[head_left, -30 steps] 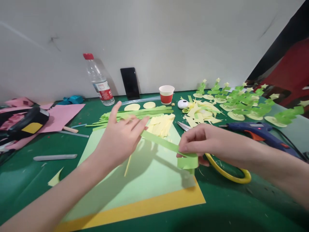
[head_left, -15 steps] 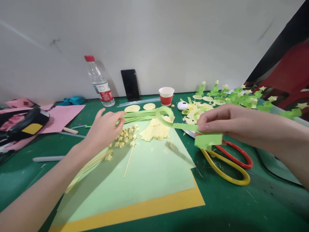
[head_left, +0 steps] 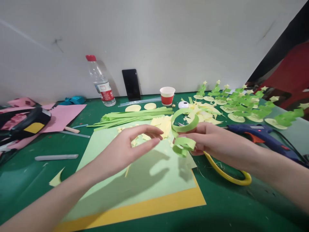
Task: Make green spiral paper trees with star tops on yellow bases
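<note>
Since the earlier frame, the left hand (head_left: pixel 131 145) has moved right, over the pale green sheet (head_left: pixel 154 190), and the right hand (head_left: pixel 206 138) has come left, its green paper strip (head_left: pixel 184 128) now curled upright.

The right hand is nearly closed, thumb and fingertips pinching the strip. The left hand is half open, thumb and fingers parted, with nothing visible between them. The strip lies just right of the left fingertips, apart from them; coiled, it has no single straight axis. 1 wide loop rises above a smaller, creased curl.

The paper looks thin, matt and springy. On the far side lie flat green strips (head_left: pixel 145 112); to the right, scissors with a smooth yellow handle (head_left: pixel 225 174) sit near the right hand.
</note>
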{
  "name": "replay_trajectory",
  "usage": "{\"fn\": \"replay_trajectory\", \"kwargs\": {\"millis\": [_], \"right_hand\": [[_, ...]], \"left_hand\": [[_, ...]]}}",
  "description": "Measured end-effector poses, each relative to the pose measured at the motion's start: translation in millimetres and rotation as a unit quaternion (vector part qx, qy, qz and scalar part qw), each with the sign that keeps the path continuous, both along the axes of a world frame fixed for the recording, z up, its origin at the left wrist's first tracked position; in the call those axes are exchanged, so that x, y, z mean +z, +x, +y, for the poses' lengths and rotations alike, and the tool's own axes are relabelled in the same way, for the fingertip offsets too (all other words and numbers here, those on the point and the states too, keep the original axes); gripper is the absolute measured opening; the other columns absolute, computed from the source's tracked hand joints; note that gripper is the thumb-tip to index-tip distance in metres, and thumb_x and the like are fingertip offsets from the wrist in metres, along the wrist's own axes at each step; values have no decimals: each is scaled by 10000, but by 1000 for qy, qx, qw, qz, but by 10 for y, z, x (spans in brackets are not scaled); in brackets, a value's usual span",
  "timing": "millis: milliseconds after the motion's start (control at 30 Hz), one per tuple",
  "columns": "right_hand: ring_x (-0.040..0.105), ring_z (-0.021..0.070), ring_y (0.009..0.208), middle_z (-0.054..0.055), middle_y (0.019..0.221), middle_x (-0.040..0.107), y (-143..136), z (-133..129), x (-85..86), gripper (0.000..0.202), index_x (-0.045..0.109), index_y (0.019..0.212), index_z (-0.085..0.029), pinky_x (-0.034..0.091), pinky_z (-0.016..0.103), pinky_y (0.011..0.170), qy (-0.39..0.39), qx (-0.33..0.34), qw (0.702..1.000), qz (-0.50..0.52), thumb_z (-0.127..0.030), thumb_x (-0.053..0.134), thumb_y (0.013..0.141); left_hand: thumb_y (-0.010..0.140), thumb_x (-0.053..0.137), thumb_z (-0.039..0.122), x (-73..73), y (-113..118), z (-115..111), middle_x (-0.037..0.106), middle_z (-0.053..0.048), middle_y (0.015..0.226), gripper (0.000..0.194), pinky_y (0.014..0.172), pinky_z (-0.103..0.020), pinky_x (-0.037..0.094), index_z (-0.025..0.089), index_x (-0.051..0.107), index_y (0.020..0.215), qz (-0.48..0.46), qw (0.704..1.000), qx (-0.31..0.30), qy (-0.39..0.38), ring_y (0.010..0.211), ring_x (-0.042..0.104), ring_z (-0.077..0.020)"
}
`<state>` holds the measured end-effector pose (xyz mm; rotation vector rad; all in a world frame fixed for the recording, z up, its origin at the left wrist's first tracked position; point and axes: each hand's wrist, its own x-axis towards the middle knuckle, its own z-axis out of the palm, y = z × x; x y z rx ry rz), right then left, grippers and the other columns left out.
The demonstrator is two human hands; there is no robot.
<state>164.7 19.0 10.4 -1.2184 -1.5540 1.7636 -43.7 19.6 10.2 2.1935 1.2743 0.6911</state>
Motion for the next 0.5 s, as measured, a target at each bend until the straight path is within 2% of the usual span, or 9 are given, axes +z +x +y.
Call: {"fn": "replay_trajectory", "kwargs": {"millis": [100, 233, 433, 500], "right_hand": [[277, 59, 528, -54, 591, 381, -33, -24, -55, 136, 558, 675, -169, 236, 211, 517, 3, 10, 1000, 25, -271, 581, 763], [304, 62, 537, -48, 605, 392, -73, -48, -69, 123, 559, 700, -161, 258, 211, 519, 9, 7, 1000, 14, -264, 581, 762], [347, 70, 564, -39, 646, 421, -41, -15, -34, 122, 520, 714, -178, 301, 206, 510, 43, 2, 999, 7, -280, 562, 766], [360, 69, 574, -36, 666, 430, -32, -8, -37, 101, 516, 705, -179, 301, 199, 493, 46, 4, 999, 14, -252, 567, 752]], "left_hand": [[760, 591, 361, -35, 59, -111, 684, 52, 890, 166, 752, -234, 511, 299, 634, 908, -35, 999, -20, -4, 835, 630, -150], [783, 581, 280, -69, 110, -170, 681, 74, 818, 79, 679, -184, 499, 282, 635, 841, -51, 997, -6, 53, 760, 616, -118], [801, 543, 258, 62, 37, -138, 659, 45, 754, 125, 467, -154, 432, 234, 622, 706, -27, 993, 48, 105, 700, 595, -133], [802, 537, 259, 83, 12, -133, 657, 39, 765, 110, 483, -159, 437, 230, 615, 729, -27, 993, 52, 102, 716, 596, -138]]}}
